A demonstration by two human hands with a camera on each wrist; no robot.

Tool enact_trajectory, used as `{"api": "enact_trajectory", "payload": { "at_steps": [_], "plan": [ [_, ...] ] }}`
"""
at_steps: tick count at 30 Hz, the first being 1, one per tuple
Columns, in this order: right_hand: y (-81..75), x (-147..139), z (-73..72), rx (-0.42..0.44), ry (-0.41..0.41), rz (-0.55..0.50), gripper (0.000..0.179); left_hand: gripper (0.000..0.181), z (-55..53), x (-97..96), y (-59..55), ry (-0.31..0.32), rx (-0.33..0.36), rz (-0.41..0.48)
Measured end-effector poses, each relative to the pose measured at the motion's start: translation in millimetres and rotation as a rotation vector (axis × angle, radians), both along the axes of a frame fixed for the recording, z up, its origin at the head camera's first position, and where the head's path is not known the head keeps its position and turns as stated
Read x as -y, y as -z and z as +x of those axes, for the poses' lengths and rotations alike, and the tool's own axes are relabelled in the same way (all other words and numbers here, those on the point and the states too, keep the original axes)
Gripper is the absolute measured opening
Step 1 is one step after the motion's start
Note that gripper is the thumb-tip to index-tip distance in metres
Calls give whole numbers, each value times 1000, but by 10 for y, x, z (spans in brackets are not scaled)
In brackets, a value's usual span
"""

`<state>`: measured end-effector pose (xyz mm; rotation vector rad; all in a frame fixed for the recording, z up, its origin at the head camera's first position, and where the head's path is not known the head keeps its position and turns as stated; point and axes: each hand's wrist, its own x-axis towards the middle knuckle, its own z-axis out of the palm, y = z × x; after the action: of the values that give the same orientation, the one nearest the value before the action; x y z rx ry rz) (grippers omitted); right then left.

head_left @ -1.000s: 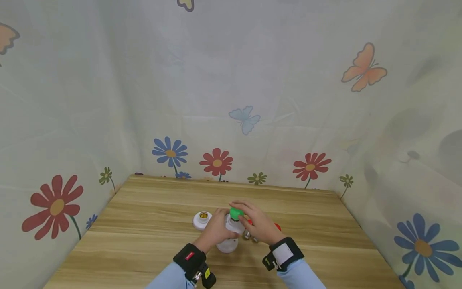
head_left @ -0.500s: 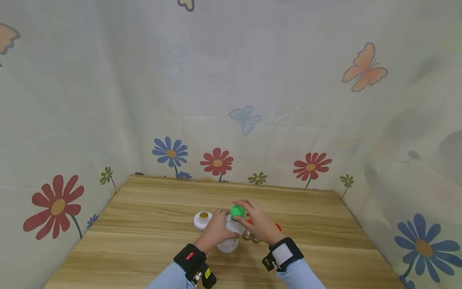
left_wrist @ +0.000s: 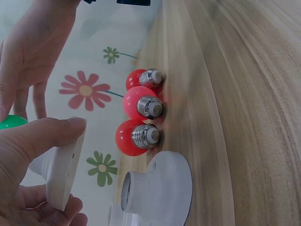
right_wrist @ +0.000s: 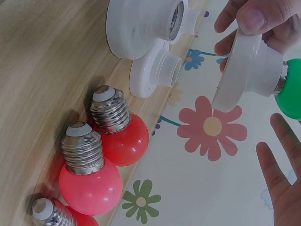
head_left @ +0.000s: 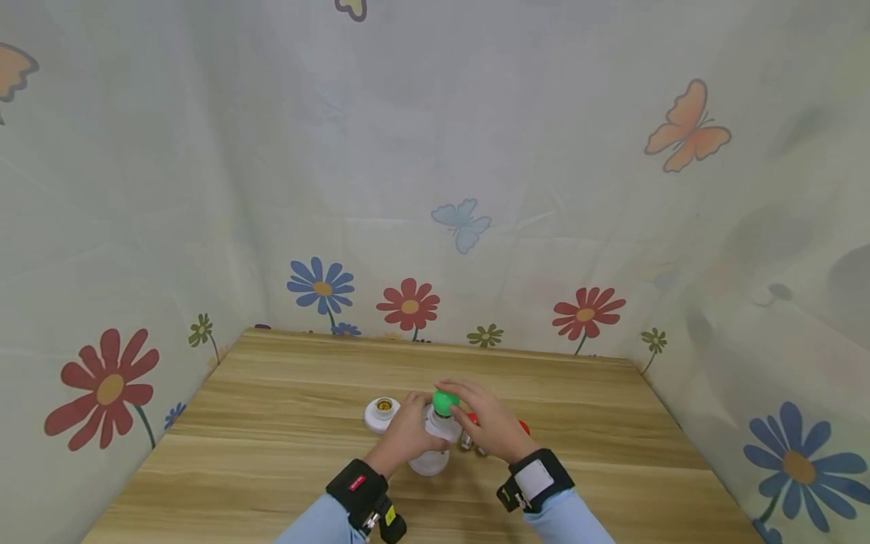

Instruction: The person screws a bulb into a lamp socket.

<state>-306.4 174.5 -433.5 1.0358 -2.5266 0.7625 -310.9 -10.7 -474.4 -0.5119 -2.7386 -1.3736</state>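
Note:
My left hand [head_left: 408, 431] grips a white lamp holder [head_left: 443, 428] and holds it up off the table, tilted. In the right wrist view, the thumb and fingers of that hand pinch the flat base of the lamp holder [right_wrist: 237, 70]. A green light bulb [head_left: 445, 402] sits in its socket, with a strip of the metal screw cap showing at the socket mouth. My right hand [head_left: 492, 423] holds the green bulb between thumb and fingers, from the top and right. Two fingers [right_wrist: 273, 165] of the right hand stretch out beside the bulb in the right wrist view.
On the wooden table [head_left: 306, 453] another lamp holder [head_left: 428, 462] stands below my hands, and one more lamp holder [head_left: 382, 415] to the left. Right of them lie a red bulb [left_wrist: 134, 137], a pink bulb [left_wrist: 138, 103] and another red bulb [left_wrist: 136, 80]. A flowered curtain hangs behind.
The right fingers loosened and shifted on the green bulb half a second ago, and now wrap over it again. The left hand and the lamp holder have stayed in place.

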Motion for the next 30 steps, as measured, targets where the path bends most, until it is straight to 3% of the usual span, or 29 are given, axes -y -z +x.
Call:
{"api": "enact_trajectory", "payload": {
  "at_steps": [18,30],
  "plan": [
    [20,15,-9,-52,54,-12,44,84,7,-3,-15,3,4,12],
    [19,-9,-3,-71,-12,1,45,82,26,-2,-52,3,0,-7]
  ]
}}
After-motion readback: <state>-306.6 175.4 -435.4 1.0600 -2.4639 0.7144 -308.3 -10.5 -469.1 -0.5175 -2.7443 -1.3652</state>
